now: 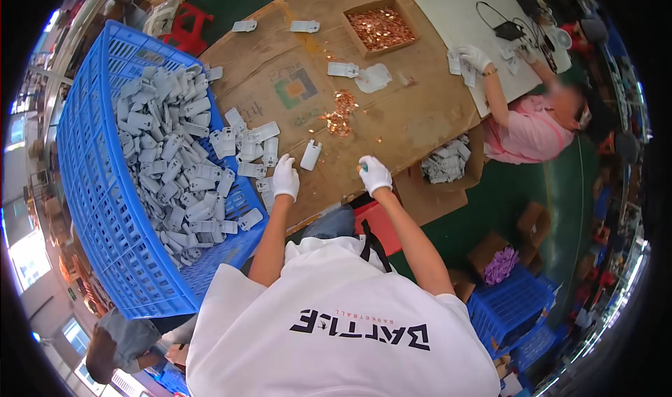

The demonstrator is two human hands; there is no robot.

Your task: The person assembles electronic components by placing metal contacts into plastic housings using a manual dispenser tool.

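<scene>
My left hand (285,178), in a white glove, is at the table's near edge with its fingers loosely stretched out. Nothing shows in it. It is right beside a heap of white plastic casings (248,145). My gloved right hand (376,174) is closed around a small thing with a teal and orange end (362,166); its kind is too small to make out. Between the hands, slightly farther off, one white casing (311,155) lies alone. Beyond it, small copper-coloured pieces (339,120) are scattered in a loose pile on the cardboard.
A big blue crate (91,152) full of white casings tilts toward the cardboard-covered table (238,68) on my left. A carton of copper pieces (408,43) sits at the far side. Another person (535,127) in pink works at right, beside a box of casings (448,160).
</scene>
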